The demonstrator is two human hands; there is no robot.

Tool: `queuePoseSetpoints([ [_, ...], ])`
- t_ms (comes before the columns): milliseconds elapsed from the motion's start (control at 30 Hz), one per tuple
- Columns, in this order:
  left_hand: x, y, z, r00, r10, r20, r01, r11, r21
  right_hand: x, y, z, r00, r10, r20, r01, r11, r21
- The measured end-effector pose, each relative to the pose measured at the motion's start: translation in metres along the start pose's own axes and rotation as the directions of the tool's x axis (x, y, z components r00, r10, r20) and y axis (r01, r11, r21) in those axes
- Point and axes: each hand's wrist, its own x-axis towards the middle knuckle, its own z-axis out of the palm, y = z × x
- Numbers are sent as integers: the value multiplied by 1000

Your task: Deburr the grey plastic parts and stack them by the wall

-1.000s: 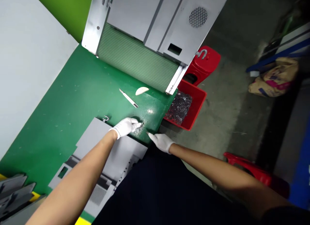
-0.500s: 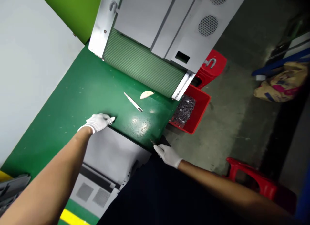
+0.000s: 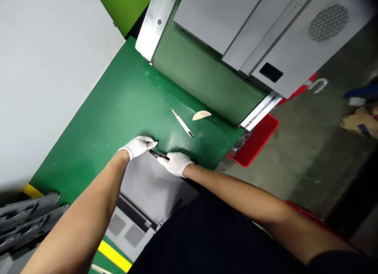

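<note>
A large grey plastic panel [image 3: 144, 179] with two mesh vent patches lies before me on the green table top [image 3: 118, 104]. My left hand [image 3: 138, 147], in a white glove, is closed at the panel's far edge, thumb and fingers pinched together there. My right hand [image 3: 176, 163], also gloved, is closed around a slim dark hand tool [image 3: 156, 153] with a bit of red on it; its exact kind is unclear. The tool's tip meets the panel edge beside my left fingertips. Beyond the hands lie a white craft knife [image 3: 183, 123] and a cream half-moon piece [image 3: 202, 115].
Ahead, a ribbed green conveyor belt [image 3: 203, 75] runs under another grey panel [image 3: 218, 18]. A red bin [image 3: 262, 138] with dark scraps stands below the table's right edge. Several dark grey parts [image 3: 26, 223] are stacked at lower left. A white wall panel [image 3: 59, 69] borders the left.
My right hand has moved left with the tool, from the panel's right corner to beside my left hand. The left stays at the panel's edge. The view has shifted, and the conveyor appears nearer.
</note>
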Motion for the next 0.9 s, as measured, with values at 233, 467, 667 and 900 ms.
queuePoseSetpoints([
  [233,-20,-7,-5,1000,-19,-24,14,982,-189,14,-16,7,997,-77,-27,75,996,-56],
  [467,-32,-6,-5,996,-38,-79,18,971,-238,13,-23,12,993,-101,-65,93,990,-110],
  [667,-43,4,-7,992,-55,-113,27,972,-233,6,-25,13,994,-61,-90,48,990,-131],
  [900,-43,-1,-7,993,-45,-111,16,968,-250,8,-32,4,994,-105,-15,101,982,-161],
])
